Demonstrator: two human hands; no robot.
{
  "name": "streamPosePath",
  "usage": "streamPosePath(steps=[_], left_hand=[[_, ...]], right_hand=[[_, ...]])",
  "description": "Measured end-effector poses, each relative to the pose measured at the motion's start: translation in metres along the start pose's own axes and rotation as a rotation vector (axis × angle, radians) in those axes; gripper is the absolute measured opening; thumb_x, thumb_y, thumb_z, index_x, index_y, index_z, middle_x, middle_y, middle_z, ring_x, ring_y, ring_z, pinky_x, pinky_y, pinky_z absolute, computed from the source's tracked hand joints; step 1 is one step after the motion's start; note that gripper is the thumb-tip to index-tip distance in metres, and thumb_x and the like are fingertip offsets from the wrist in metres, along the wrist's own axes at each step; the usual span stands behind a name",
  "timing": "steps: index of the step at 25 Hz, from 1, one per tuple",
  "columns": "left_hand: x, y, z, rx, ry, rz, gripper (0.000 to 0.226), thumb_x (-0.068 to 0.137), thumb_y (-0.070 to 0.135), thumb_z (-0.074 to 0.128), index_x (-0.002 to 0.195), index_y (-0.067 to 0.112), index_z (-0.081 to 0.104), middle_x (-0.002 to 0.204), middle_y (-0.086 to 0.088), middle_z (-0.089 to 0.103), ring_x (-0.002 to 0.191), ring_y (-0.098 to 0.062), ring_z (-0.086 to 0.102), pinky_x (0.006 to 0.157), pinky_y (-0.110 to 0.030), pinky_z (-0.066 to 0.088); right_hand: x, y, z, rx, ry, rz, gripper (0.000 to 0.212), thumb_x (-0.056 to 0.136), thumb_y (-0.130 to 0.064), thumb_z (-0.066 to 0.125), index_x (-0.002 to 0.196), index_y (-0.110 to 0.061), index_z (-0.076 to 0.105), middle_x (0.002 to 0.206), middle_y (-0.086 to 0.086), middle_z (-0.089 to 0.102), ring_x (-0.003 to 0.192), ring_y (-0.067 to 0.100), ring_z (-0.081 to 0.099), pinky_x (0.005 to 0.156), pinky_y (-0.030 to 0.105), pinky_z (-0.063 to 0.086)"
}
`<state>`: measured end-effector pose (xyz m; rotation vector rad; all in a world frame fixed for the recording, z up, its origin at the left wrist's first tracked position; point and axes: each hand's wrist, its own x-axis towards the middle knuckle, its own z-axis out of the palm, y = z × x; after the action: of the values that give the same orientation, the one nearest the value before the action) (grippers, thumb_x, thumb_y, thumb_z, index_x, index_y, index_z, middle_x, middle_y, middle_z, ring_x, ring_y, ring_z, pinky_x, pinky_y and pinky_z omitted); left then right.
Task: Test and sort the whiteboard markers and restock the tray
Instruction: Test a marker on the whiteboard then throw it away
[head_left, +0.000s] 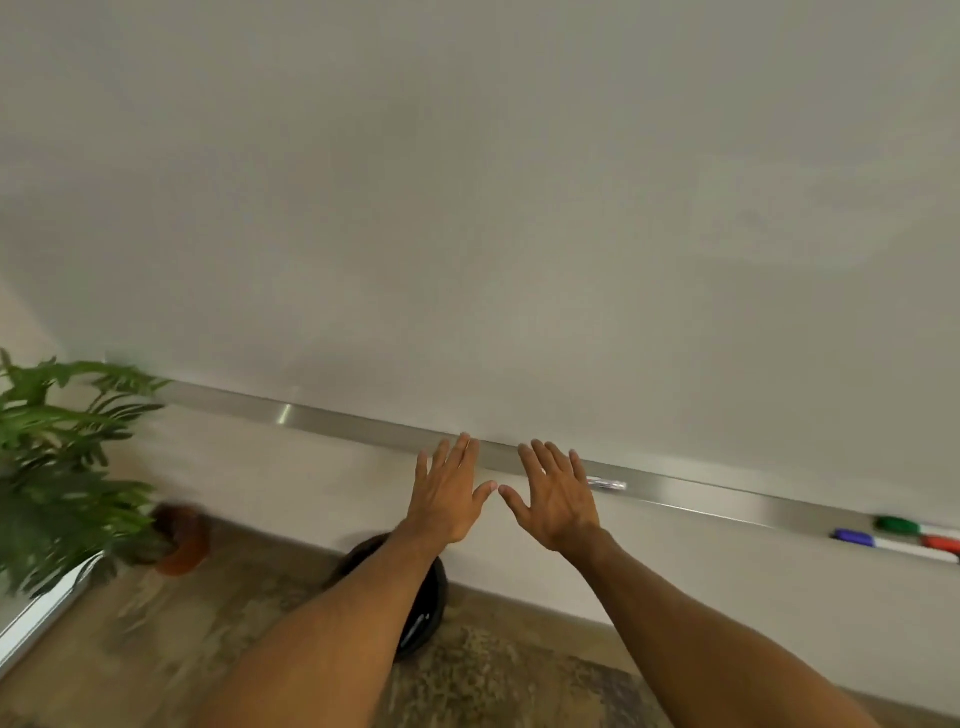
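Metal tray (337, 423) runs behind spread left hand (449, 493) and right hand (558, 499).

Left hand (449, 493) & right hand (561, 501) bare, forearms bare up to frame edge, fingers (464, 454) long, slim.

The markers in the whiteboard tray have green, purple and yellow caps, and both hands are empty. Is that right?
Not quite: no cap is yellow. The head view shows the green-capped marker, purple-capped marker and red-capped marker in the whiteboard tray, and the left hand and right hand are both empty.
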<state>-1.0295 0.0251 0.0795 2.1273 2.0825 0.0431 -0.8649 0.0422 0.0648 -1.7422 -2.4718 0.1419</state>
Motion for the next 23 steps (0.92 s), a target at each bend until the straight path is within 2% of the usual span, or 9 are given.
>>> streamPosePath(steps=[3, 8, 12, 16, 23], left_hand=[[0.004, 0.050, 0.007, 0.028, -0.033, 0.093, 0.070, 0.098, 0.056, 0.022, 0.152, 0.021, -0.004, 0.160, -0.001, -0.009, 0.147, -0.022, -0.009, 0.117, -0.046, -0.005], [0.001, 0.146, 0.018, 0.051, -0.059, 0.224, 0.069, 0.098, 0.056, 0.021, 0.152, 0.022, -0.005, 0.160, -0.001, -0.011, 0.146, -0.022, -0.012, 0.116, -0.046, -0.008], [-0.016, 0.228, 0.028, 0.048, -0.073, 0.319, 0.070, 0.097, 0.057, 0.021, 0.153, 0.021, -0.003, 0.160, -0.001, -0.009, 0.147, -0.022, -0.011, 0.116, -0.046, -0.008], [-0.041, 0.324, 0.044, 0.053, -0.090, 0.423, 0.070, 0.097, 0.057, 0.019, 0.153, 0.021, -0.002, 0.160, -0.001, -0.008, 0.147, -0.023, -0.010, 0.117, -0.046, -0.008], [-0.078, 0.479, 0.062, 0.067, -0.090, 0.642, 0.070, 0.097, 0.057, 0.021, 0.153, 0.021, -0.002, 0.160, -0.001, -0.005, 0.147, -0.023, -0.008, 0.118, -0.047, -0.006]], right_hand=[[-0.030, 0.045, -0.007, 0.013, 0.015, 0.101, 0.109, 0.065, -0.074, -0.027, 0.150, -0.019, 0.015, 0.157, 0.004, 0.016, 0.146, 0.023, 0.010, 0.117, 0.044, 0.001], [-0.087, 0.120, -0.025, -0.002, 0.044, 0.230, 0.101, 0.071, -0.074, -0.019, 0.149, -0.021, 0.016, 0.157, 0.003, 0.016, 0.145, 0.023, 0.010, 0.117, 0.044, 0.003], [-0.146, 0.185, -0.041, 0.010, 0.067, 0.331, 0.112, 0.063, -0.076, -0.028, 0.149, -0.020, 0.018, 0.157, 0.004, 0.017, 0.146, 0.023, 0.010, 0.117, 0.045, 0.000], [-0.218, 0.256, -0.056, -0.004, 0.052, 0.442, 0.107, 0.065, -0.075, -0.025, 0.150, -0.022, 0.011, 0.159, 0.003, 0.010, 0.146, 0.022, 0.004, 0.116, 0.044, -0.002], [-0.338, 0.358, -0.082, -0.030, 0.084, 0.641, 0.113, 0.059, -0.074, -0.032, 0.151, -0.022, 0.009, 0.159, 0.004, 0.009, 0.146, 0.023, 0.003, 0.116, 0.046, -0.003]])
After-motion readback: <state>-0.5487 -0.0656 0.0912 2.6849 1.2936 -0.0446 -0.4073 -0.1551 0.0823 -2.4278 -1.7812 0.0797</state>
